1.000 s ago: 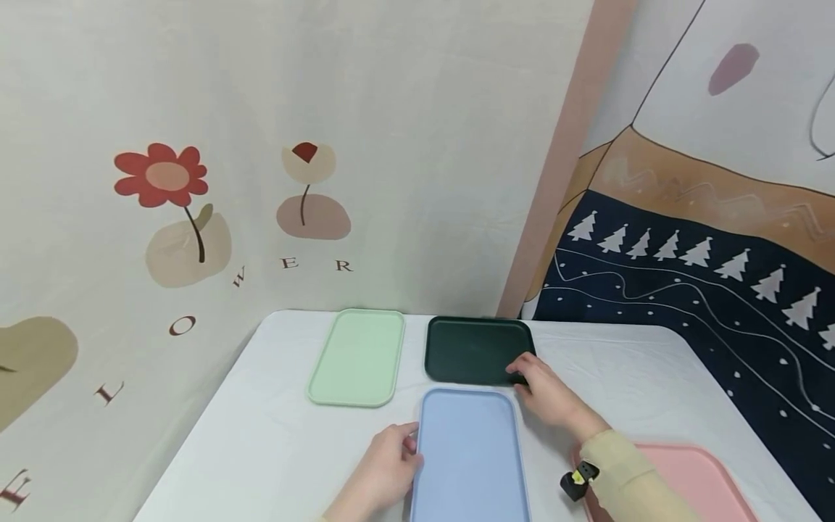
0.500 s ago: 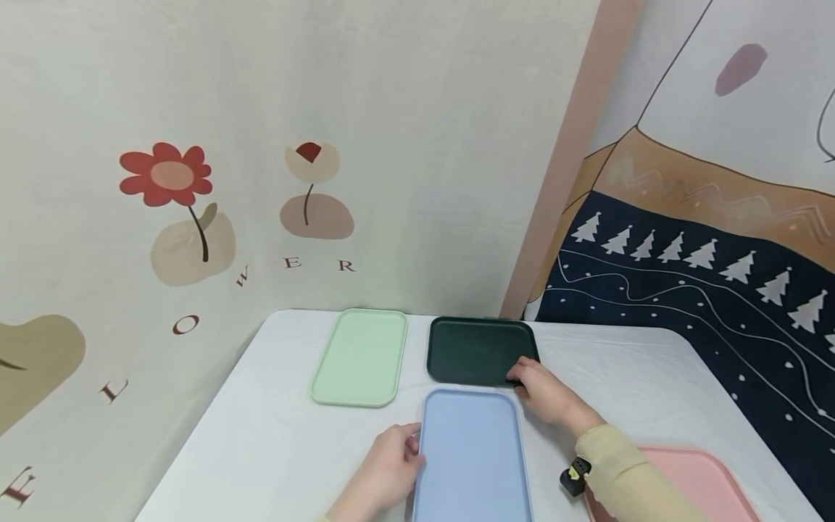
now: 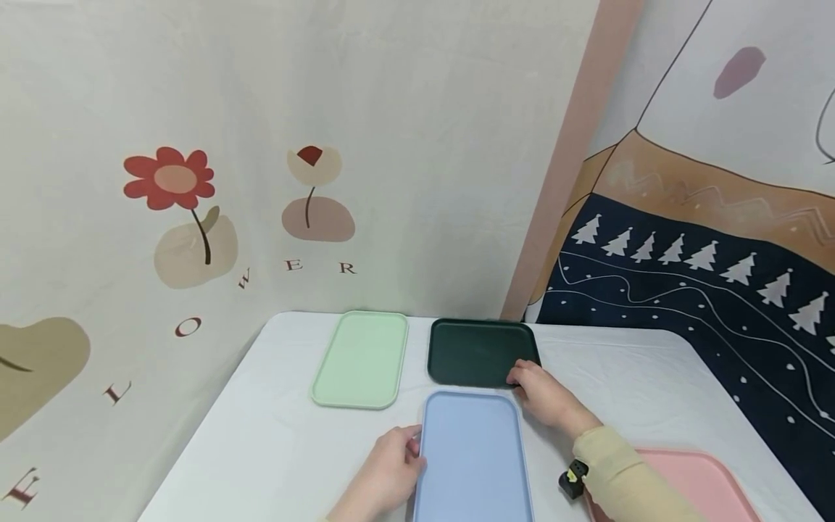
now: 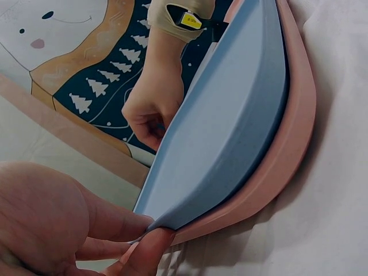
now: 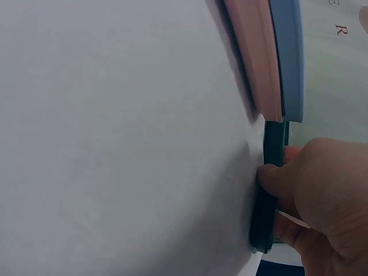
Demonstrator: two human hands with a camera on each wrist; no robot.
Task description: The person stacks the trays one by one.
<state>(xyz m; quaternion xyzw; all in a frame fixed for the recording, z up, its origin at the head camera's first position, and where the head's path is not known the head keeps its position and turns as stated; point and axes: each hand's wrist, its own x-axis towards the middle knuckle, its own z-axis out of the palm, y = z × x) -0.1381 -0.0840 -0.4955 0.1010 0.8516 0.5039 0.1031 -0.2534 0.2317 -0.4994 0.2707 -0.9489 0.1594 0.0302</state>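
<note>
A light blue tray (image 3: 472, 460) lies lengthwise at the front middle of the table. Beneath it the left wrist view shows a pink tray (image 4: 302, 135) of matching outline. My left hand (image 3: 388, 467) pinches the left edge of this pair, thumb (image 4: 150, 250) low at the corner and fingers at the blue rim. Behind stands a dark green tray (image 3: 483, 351), turned sideways. With thumb and fingers, my right hand (image 3: 544, 395) grips its near right corner; in the right wrist view the thumb (image 5: 271, 179) presses on its side wall.
A light green tray (image 3: 361, 359) lies at the back left. Another pink tray (image 3: 694, 478) is at the front right, partly hidden under my right sleeve (image 3: 626, 467). White cloth covers the table (image 3: 261, 428). A printed curtain (image 3: 417, 145) rises directly behind its far edge.
The right-hand fingers have settled lower onto the dark green tray's corner. The head view has shifted slightly; my left hand and the trays keep nearly the same places.
</note>
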